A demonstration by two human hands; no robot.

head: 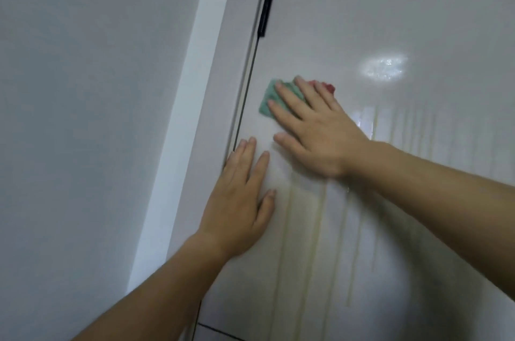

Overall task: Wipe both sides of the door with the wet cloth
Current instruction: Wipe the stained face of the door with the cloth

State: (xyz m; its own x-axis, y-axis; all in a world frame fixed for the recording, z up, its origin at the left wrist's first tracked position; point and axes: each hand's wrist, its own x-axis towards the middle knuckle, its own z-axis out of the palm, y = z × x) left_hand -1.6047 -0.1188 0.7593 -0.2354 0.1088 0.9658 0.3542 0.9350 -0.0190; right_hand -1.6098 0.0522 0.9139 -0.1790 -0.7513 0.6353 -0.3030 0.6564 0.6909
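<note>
- We see right hand [315, 128] pressing cloth [269, 101] flat on door [390, 20], fingers straight and spread, below black hinge [268, 0].
- Cloth mostly hidden under fingers.
- Left hand [239, 201] flat on door, fingers straight, below cloth.

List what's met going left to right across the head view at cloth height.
Grey wall → pale door frame → green edge of the cloth → right hand pressing flat on it → wet, streaked door.
</note>
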